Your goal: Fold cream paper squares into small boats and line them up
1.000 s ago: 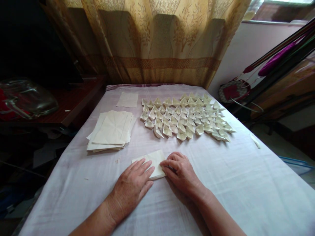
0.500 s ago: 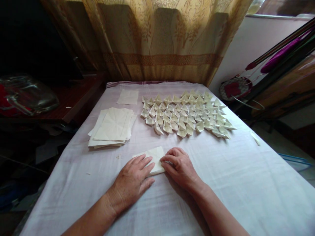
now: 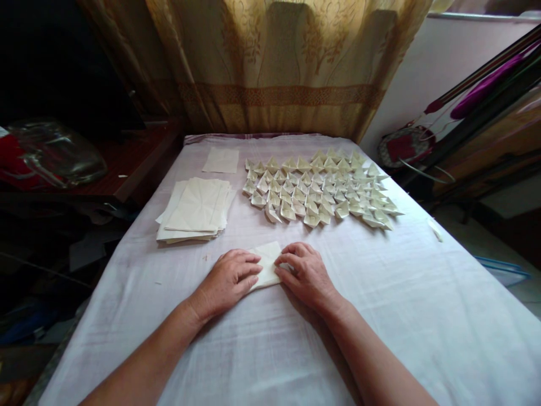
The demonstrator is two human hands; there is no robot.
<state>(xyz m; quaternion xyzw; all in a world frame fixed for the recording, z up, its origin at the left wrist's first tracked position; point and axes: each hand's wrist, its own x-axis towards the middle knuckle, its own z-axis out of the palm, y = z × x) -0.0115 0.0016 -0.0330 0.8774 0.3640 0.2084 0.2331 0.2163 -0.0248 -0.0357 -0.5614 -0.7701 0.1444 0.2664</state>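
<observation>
A folded sheet of cream paper (image 3: 267,265) lies on the cloth in front of me, partly covered by both hands. My left hand (image 3: 234,274) rests over its left end, fingers together and curved onto the paper; its thumb is mostly hidden. At the right end, my right hand (image 3: 306,273) is closed, with thumb and fingertips gripping the paper's edge. Beyond them stand rows of small folded paper boats (image 3: 313,186), set close together. A stack of flat paper sheets (image 3: 196,206) lies to the left, its edges uneven.
A single sheet (image 3: 221,160) lies behind the stack. A pale cloth (image 3: 359,316) covers the table. Scraps of paper (image 3: 435,230) sit near the right edge. On the left, a dark wooden cabinet (image 3: 146,163) bears a glass jar (image 3: 67,155). A patterned curtain (image 3: 270,67) hangs behind.
My left hand has drawn its spread fingers together and curled them at the paper's left end. My right hand keeps its grip on the right end. The view has shifted slightly.
</observation>
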